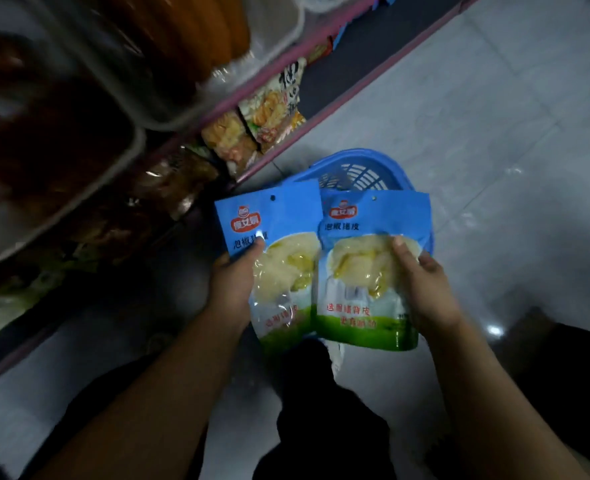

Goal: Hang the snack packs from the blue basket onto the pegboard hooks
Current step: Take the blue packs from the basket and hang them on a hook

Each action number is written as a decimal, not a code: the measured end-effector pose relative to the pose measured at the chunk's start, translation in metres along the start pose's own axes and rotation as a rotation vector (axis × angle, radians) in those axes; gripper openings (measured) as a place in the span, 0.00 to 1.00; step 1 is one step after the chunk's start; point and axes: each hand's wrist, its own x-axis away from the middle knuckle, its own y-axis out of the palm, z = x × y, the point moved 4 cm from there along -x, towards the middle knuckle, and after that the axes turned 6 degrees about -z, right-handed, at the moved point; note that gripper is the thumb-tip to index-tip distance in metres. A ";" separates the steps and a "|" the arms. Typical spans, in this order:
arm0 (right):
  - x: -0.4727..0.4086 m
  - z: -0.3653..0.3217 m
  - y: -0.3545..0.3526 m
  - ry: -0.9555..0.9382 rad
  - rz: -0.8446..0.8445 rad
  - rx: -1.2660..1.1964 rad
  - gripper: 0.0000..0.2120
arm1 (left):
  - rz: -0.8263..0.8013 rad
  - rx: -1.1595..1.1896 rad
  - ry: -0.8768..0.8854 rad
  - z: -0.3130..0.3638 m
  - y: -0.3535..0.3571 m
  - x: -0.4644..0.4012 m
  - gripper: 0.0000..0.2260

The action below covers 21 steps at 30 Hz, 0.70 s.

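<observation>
The left hand (233, 282) grips one blue pack (279, 258), thumb on its front. The right hand (425, 289) grips a second pack (366, 268) beside it. Both are held over the blue basket (355, 168) on the floor (477, 116).

Two blue snack packs (352, 258) upright side by side, edges overlapping, above blue basket (355, 168) on floor
</observation>
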 end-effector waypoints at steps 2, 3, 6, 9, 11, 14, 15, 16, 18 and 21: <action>0.056 -0.051 0.004 0.003 -0.064 -0.024 0.12 | -0.012 0.014 0.077 0.043 -0.003 0.059 0.04; 0.082 -0.078 0.008 -0.006 -0.108 -0.036 0.13 | -0.013 0.006 0.121 0.067 -0.004 0.089 0.05; 0.153 -0.158 0.029 -0.071 -0.262 -0.060 0.11 | 0.012 -0.016 0.246 0.139 -0.013 0.177 0.01; 0.216 -0.228 0.058 -0.169 -0.407 -0.022 0.11 | 0.049 -0.005 0.435 0.204 -0.026 0.262 0.02; 0.250 -0.269 0.085 -0.255 -0.479 0.002 0.12 | 0.063 0.008 0.568 0.244 -0.038 0.313 0.09; 0.300 -0.319 0.133 -0.386 -0.625 0.052 0.11 | 0.129 0.066 0.763 0.287 -0.071 0.386 0.09; 0.316 -0.333 0.151 -0.431 -0.679 0.058 0.10 | 0.183 0.092 0.833 0.300 -0.086 0.409 0.08; 0.333 -0.346 0.170 -0.476 -0.739 0.056 0.10 | 0.233 0.105 0.897 0.309 -0.102 0.433 0.06; 0.366 -0.366 0.209 -0.546 -0.848 0.034 0.12 | 0.324 0.167 1.005 0.325 -0.136 0.479 0.06; 0.416 -0.388 0.268 -0.603 -1.007 0.016 0.12 | 0.443 0.268 1.173 0.347 -0.180 0.544 0.06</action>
